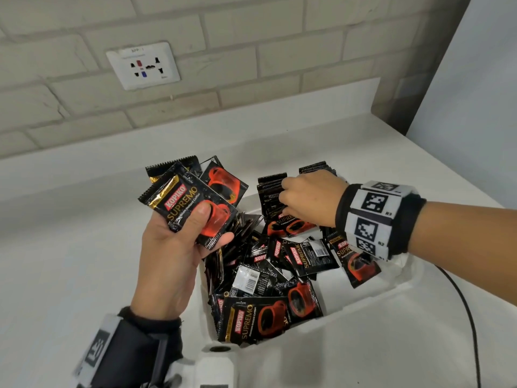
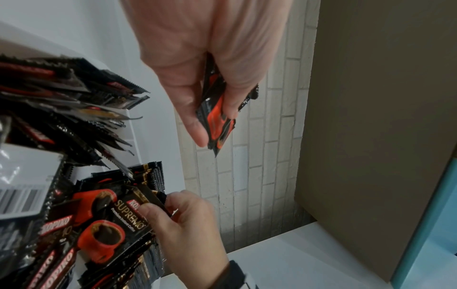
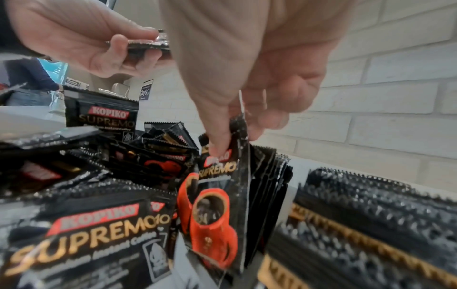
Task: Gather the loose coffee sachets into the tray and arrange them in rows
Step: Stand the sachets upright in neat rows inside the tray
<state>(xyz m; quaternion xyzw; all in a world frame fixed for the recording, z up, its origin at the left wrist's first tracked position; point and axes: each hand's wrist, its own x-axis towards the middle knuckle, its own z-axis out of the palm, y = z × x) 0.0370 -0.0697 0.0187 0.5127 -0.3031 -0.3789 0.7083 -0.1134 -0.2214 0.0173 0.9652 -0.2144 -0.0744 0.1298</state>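
While my left hand (image 1: 173, 247) holds a fanned stack (image 1: 193, 203) of sachets above the tray's near-left corner, thumb pressed on the top one and fingers curled beneath, my right hand (image 1: 307, 197) reaches to the far side of the tray (image 1: 397, 287) and pinches one sachet (image 3: 220, 195) between thumb and fingers, standing it against the front of an upright row (image 1: 272, 191). A second row (image 1: 317, 167) stands just beside it, to the right. Everything else lies as a loose pile (image 1: 268, 278) across the tray floor, some sachets face down.

My worry is the row tipping: the packets stand on edge with nothing bracing the front, so letting go carelessly could topple them into the pile. The foil also looks slick, and my left stack is already splayed, so a slacker thumb could let sachets slide out onto the counter (image 1: 70, 233).
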